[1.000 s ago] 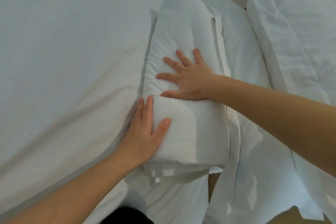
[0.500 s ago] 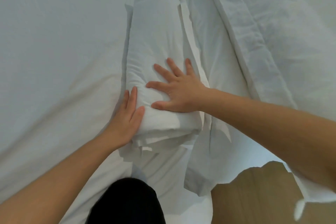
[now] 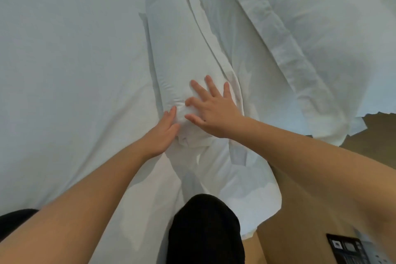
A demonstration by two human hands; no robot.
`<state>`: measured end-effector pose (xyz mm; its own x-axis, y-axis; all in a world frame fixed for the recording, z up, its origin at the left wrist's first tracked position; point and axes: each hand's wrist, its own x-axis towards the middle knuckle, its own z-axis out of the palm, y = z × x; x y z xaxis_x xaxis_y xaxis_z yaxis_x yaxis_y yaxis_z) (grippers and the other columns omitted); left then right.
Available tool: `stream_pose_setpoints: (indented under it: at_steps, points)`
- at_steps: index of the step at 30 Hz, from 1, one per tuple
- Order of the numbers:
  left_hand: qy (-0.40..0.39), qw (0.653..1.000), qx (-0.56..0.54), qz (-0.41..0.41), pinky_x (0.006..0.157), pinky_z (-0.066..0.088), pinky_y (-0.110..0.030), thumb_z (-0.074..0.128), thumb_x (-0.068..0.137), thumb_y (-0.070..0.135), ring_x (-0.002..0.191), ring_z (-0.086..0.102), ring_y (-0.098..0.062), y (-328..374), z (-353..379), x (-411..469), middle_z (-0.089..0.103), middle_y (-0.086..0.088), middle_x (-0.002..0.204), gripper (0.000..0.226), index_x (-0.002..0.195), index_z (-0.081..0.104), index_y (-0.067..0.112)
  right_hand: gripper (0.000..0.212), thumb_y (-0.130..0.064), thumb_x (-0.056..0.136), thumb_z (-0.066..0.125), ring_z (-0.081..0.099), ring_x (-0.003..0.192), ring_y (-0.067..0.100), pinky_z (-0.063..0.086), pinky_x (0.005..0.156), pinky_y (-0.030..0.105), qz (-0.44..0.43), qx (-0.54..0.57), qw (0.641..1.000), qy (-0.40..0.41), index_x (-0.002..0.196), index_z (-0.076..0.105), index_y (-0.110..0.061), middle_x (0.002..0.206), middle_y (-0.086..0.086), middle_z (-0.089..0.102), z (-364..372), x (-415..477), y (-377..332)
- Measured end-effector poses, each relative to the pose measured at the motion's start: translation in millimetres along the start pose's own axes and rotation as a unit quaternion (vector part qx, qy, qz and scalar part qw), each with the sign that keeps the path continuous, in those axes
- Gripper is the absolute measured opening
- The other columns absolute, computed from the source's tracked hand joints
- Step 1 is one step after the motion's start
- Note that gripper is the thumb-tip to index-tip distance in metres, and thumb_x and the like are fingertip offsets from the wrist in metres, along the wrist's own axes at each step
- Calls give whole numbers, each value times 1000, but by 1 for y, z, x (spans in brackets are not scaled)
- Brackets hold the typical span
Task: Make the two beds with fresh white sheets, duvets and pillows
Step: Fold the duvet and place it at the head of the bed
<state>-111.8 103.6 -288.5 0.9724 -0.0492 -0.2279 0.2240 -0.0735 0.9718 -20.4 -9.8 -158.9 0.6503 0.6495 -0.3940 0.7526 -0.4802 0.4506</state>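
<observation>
Both hands have moved closer together, to the near end of the pillow (image 3: 171,49). The right hand (image 3: 211,111) presses flat with spread fingers, and the left hand (image 3: 164,133) pushes its side with straight fingers. The pillow seems almost shaped.

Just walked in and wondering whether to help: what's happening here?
A person is making a bed. Their right hand lies flat, fingers spread, on top of a white bedding roll, while the left hand presses against its near side. The roll lies on the sheet, with a pillow to its right.
</observation>
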Motion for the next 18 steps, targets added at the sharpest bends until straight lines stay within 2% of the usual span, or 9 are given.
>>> stream_pose_setpoints:
  at_steps: [3,6,8,9,10,12,15,18]
  points:
    - [50,999,-13,17,121,2,-28,27,106,31,148,1,-6,9,-6,1,1,8,162,57,156,3,20,60,-55,99,31,-7,150,33,6,116,63,74,41,993,86,152,26,-28,165,7,-1,10,-5,-12]
    - [170,984,-22,43,122,3,-29,25,106,35,148,4,-5,5,-15,9,4,9,163,55,156,6,25,66,-49,101,29,-7,151,32,1,122,50,193,130,962,145,156,13,-16,164,12,-2,16,1,-28]
    - [230,971,-41,46,118,-1,-21,24,107,31,148,-1,-4,6,-19,19,-1,8,163,54,156,3,23,66,-48,102,25,-5,151,27,-1,123,43,237,185,938,171,156,12,-13,164,9,1,14,7,-34]
    - [234,969,-62,50,115,-3,-17,23,107,29,147,-2,-4,9,-17,26,-3,7,163,54,155,2,20,64,-46,103,25,-2,152,24,-1,123,40,249,210,927,187,155,16,-12,164,7,5,13,9,-32]
    - [226,969,-85,60,115,-4,-16,22,107,27,148,-2,-5,12,-14,35,-3,5,163,54,155,1,17,61,-44,103,26,3,151,21,1,122,38,257,230,916,204,154,21,-12,164,6,11,11,9,-28]
    - [219,966,-113,77,119,-5,-23,22,107,28,149,-3,-9,16,-2,51,-6,1,163,55,155,-1,13,56,-39,104,29,10,151,18,4,121,31,241,273,903,229,153,28,-10,162,7,19,10,6,-17]
    - [243,961,-100,83,120,-7,-32,20,105,32,149,-7,-14,20,17,75,-11,-2,162,59,154,-7,12,54,-32,106,31,9,150,14,2,118,21,189,331,898,219,154,23,-8,163,6,17,11,6,-3]
    - [255,961,-55,90,119,-7,-32,20,107,28,150,-6,-18,12,23,90,-10,-5,162,57,153,-8,11,59,-32,105,32,4,151,16,2,122,30,184,314,909,202,155,14,-6,164,9,9,26,13,-9]
